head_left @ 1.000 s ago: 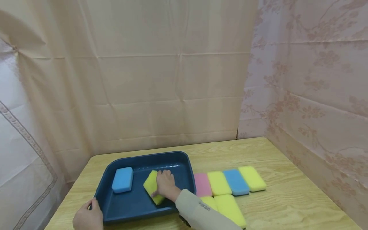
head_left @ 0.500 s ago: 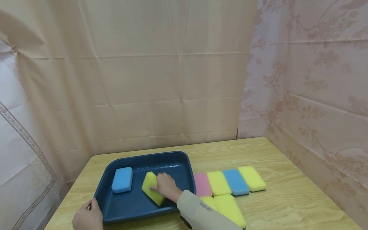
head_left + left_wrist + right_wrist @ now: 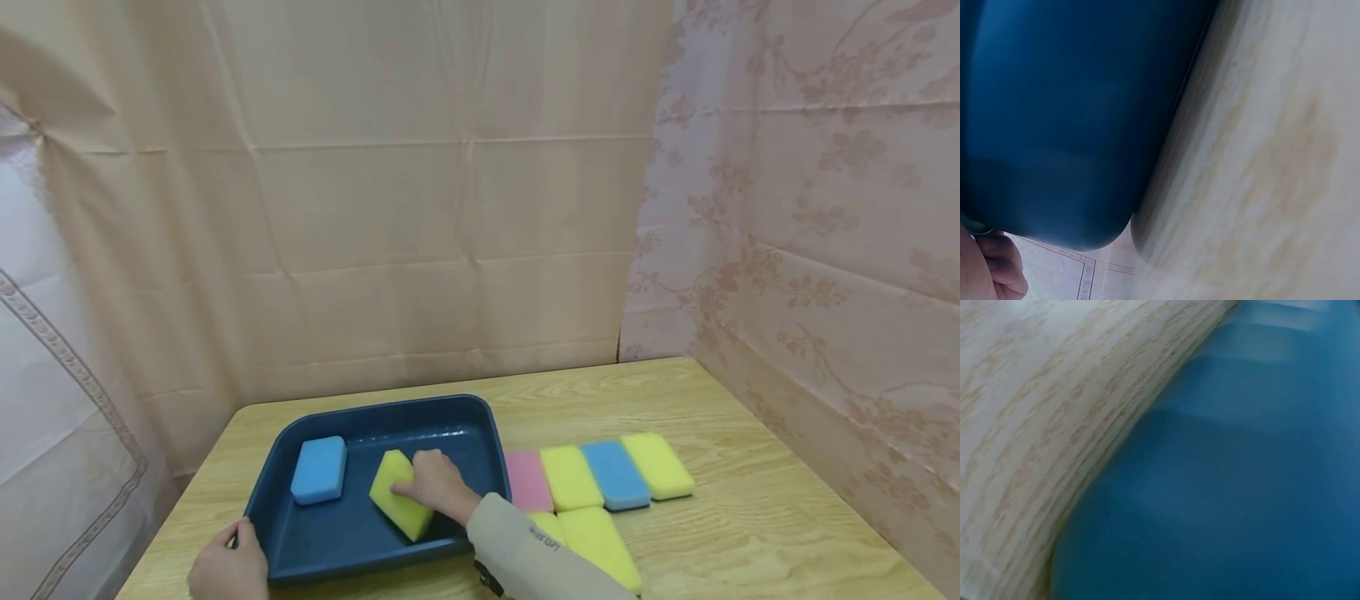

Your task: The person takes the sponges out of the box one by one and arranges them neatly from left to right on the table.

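Observation:
In the head view, a dark blue tray (image 3: 337, 542) lies on the table with a blue sponge (image 3: 320, 470) flat at its left side. My right hand (image 3: 437, 485) grips a yellow sponge (image 3: 389, 487) over the tray's right half, thumb across its near face; the other fingers are partly hidden. At the tray's front left corner, my left hand (image 3: 230, 565) pinches the rim. The left wrist view shows the tray's outer wall (image 3: 1066, 131) with curled fingers (image 3: 1007, 265) at the corner. Only tray wall (image 3: 1222, 487) and tabletop appear in the right wrist view.
Right of the tray lie a pink sponge (image 3: 529, 483), a yellow sponge (image 3: 572, 479), a blue sponge (image 3: 615, 475) and another yellow one in a row. In front are two yellow sponges, one partly behind the sleeve (image 3: 525, 546). Curtains (image 3: 450, 208) hang behind the wooden table (image 3: 750, 483).
The right hand has shifted slightly right and its fingers have drawn back toward the yellow sponge's right edge, uncovering more of it. The left hand stays on the tray rim.

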Demonstrator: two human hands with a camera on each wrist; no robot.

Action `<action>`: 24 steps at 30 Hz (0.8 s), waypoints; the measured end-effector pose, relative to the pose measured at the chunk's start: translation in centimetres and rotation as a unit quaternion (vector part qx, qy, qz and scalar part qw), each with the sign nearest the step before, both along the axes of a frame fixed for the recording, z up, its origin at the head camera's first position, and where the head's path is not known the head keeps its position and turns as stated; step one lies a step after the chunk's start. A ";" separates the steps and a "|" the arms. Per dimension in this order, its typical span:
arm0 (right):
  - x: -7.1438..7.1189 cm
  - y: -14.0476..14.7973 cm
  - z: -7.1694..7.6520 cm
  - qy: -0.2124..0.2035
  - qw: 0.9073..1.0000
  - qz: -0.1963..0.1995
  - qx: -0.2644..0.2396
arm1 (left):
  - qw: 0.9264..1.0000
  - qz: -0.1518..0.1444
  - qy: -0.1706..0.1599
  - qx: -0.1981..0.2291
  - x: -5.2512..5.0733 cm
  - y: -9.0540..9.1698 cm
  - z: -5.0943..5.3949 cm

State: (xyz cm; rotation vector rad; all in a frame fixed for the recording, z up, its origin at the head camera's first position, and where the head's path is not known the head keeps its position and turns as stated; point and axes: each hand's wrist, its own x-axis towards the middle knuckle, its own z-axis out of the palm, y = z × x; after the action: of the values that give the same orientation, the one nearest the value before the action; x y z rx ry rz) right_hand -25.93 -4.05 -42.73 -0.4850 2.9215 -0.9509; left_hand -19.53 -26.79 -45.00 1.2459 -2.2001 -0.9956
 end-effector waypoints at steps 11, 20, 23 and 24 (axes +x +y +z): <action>0.3 0.8 0.7 -0.012 1.000 -0.012 -0.006 | 1.000 -0.008 -0.001 -0.003 0.2 0.1 0.4; -0.1 2.6 1.1 -0.044 0.992 -0.020 -0.119 | 1.000 -0.002 0.007 0.002 0.2 0.2 0.4; -0.3 3.3 1.3 -0.055 0.985 -0.026 -0.162 | 1.000 -0.006 0.012 0.006 0.2 0.2 0.4; -0.4 3.5 1.3 -0.056 0.983 -0.028 -0.174 | 1.000 -0.006 0.012 0.007 0.2 0.2 0.4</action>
State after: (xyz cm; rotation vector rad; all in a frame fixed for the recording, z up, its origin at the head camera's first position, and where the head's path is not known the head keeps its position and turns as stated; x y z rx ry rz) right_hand -26.29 -0.52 -41.44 -0.3478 2.6893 -1.4549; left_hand -19.33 -26.55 -44.61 1.2214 -2.1896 -1.0267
